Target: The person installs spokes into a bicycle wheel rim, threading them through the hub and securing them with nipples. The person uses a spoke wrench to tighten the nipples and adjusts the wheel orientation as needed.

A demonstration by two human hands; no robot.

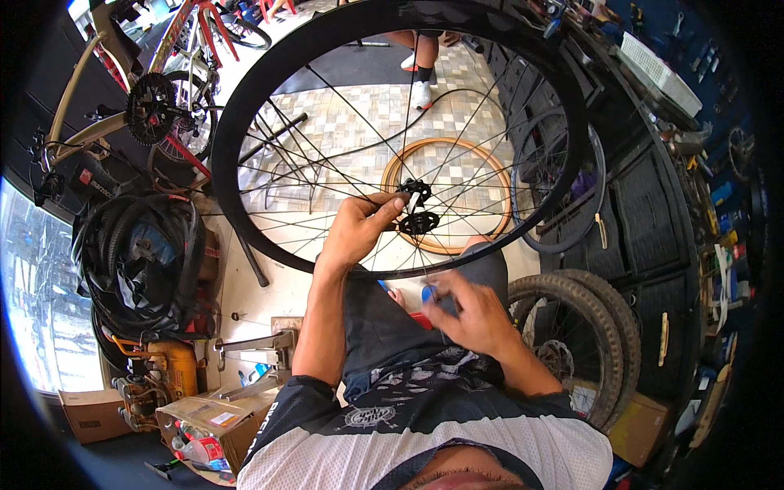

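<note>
A large black bicycle wheel (563, 163) stands before me, its rim filling the middle of the view and dark spokes running to a black hub (418, 222). My left hand (359, 229) reaches across the lower left rim, thumb and forefinger closed at the hub's silvery middle. Just below the lower rim is my right hand (474, 314), slightly smeared by motion. Its fingers are curled together near a thin spoke-like line; what they hold, if anything, I cannot make out.
Tan hoops or tyres (390, 175) lie on the tiled floor beyond the wheel. Knobby-tyred wheels (616, 327) lean at right by dark cabinets (637, 196). Bikes stand at far left, above a pile of black tyres (122, 253). A cardboard box (220, 420) holds bottles. Another person's legs (425, 61) show ahead.
</note>
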